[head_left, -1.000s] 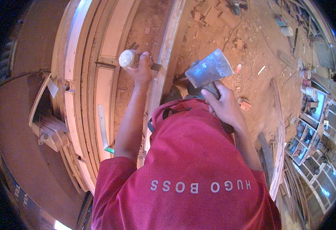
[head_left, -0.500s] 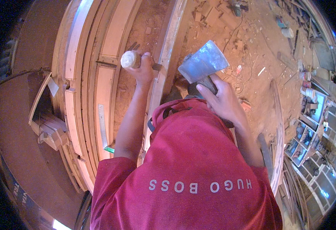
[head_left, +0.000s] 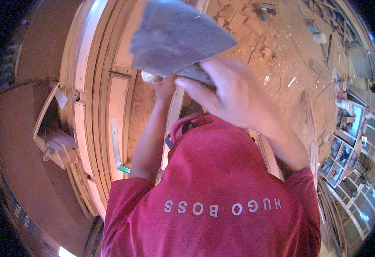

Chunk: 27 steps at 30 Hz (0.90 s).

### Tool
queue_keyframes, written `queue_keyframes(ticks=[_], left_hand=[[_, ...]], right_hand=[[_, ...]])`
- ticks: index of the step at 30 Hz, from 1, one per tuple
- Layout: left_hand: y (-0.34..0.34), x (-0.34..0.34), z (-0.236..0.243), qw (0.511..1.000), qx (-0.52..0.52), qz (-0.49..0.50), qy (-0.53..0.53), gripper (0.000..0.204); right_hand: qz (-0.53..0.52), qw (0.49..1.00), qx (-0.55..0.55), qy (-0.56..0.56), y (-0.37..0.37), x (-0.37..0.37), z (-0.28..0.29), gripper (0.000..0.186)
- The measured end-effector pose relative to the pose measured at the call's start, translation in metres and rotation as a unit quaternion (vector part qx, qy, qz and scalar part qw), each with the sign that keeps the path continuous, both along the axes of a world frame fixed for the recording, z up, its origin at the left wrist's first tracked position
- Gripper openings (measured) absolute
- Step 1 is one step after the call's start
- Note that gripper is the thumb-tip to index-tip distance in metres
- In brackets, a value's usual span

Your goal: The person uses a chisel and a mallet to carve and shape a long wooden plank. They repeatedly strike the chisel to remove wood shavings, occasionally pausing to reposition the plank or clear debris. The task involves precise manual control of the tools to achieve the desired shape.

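My right hand (head_left: 234, 92) is closed round the short handle of a hatchet (head_left: 179, 36). Its broad grey metal head is raised close to the camera and slightly blurred. Just below that head shows the pale, battered butt of a wooden-handled chisel (head_left: 150, 77). My left hand (head_left: 165, 87) grips this chisel upright over a long timber beam (head_left: 175, 107); the hatchet head hides part of the fingers and handle. The blade of the chisel cannot be seen. Whether the hatchet touches the butt, I cannot tell.
Long planks (head_left: 82, 124) run along the left. A try square (head_left: 115, 141) with a green stock lies on one. Wood offcuts (head_left: 251, 28) and shavings litter the earth floor. At the right stand buckets (head_left: 343, 103) and a blue compartment tray (head_left: 339, 158).
My right hand has swung the hatchet up and to the left, over the chisel butt and nearer the camera. My left hand keeps its grip and has barely shifted.
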<state>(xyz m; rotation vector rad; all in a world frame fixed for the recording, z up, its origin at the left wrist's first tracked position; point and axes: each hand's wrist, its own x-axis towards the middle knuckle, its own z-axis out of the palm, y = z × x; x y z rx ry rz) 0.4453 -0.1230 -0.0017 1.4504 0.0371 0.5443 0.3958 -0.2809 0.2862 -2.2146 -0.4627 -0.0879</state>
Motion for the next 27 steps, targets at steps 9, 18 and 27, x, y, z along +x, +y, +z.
queue_keyframes(ticks=[9, 18, 27], left_hand=[[0.001, -0.005, 0.039, 0.995, 0.055, -0.061, -0.063, 0.034], [-0.012, -0.010, 0.041, 0.991, -0.109, -0.075, 0.000, 0.027], [0.000, -0.004, 0.023, 0.991, 0.073, -0.110, -0.017, 0.025]], right_hand=[[0.063, 0.978, -0.184, 0.078, 0.005, 0.018, 0.014, 0.026], [0.081, 0.974, -0.208, 0.049, 0.002, 0.023, -0.005, 0.022], [0.081, 0.966, -0.237, 0.062, 0.002, 0.016, -0.015, 0.026]])
